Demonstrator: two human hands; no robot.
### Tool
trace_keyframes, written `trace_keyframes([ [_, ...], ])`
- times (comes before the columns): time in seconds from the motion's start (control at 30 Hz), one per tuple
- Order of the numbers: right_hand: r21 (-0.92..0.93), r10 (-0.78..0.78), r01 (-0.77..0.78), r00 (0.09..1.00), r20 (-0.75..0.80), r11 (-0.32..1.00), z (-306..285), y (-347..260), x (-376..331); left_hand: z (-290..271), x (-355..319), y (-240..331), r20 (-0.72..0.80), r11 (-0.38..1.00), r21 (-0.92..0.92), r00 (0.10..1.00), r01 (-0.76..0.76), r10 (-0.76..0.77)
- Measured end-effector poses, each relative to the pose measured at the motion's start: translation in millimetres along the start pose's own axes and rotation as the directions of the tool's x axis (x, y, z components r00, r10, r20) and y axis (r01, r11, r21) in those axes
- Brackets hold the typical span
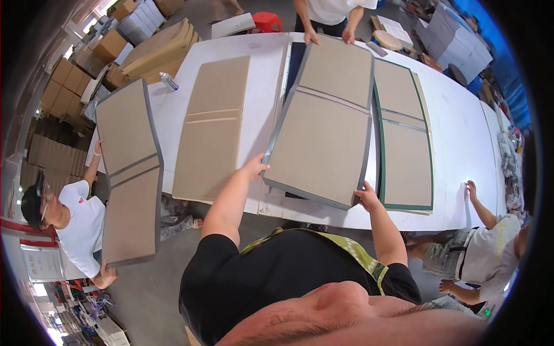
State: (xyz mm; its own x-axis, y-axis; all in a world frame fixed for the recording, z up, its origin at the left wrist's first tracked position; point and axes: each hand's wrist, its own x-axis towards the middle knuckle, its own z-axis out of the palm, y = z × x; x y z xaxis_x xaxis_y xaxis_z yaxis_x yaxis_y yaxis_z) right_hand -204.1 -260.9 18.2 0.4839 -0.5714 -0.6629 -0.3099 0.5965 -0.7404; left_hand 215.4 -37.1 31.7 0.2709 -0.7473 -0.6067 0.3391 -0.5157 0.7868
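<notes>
A large grey-brown board panel (pixel 323 130) with dark grey edging and dark bands across it slants over the white table, its near end raised. My left hand (pixel 254 166) pinches its near left corner. At the near right corner, my right hand (pixel 367 196) is closed on the edge. Across the table a co-worker's hands (pixel 312 37) touch the panel's far end. Left of it lies a plain brown board (pixel 210 130) with two pale strips. To its right, partly covered, rests a green-edged board (pixel 405 155). The fingers under my panel are hidden.
The white table (pixel 461 138) spans the middle. On the left, a co-worker (pixel 78 216) holds another grey-edged panel (pixel 134 167). Another person's hand (pixel 471 190) is at the table's right edge. A spray can (pixel 169 81) stands at the back left, near stacked brown boards (pixel 158 52).
</notes>
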Motion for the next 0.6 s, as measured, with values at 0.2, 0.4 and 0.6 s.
trace_keyframes([
  [0.2, -0.181, -0.02, 0.002, 0.995, -0.097, 0.983, -8, 7, 53, 13, 14, -27, -0.25, 0.995, 0.086, 0.968, 0.058, -0.035],
  [0.4, -0.343, -0.131, 0.059, 0.973, -0.192, 0.937, -23, 21, 73, 35, 25, -46, -0.456, 0.784, 0.611, 0.859, 0.11, 0.234],
  [0.6, -0.493, -0.17, 0.039, 0.96, -0.224, 0.869, -14, 7, 75, 29, 25, -36, -0.444, 0.771, 0.616, 0.88, 0.165, 0.166],
])
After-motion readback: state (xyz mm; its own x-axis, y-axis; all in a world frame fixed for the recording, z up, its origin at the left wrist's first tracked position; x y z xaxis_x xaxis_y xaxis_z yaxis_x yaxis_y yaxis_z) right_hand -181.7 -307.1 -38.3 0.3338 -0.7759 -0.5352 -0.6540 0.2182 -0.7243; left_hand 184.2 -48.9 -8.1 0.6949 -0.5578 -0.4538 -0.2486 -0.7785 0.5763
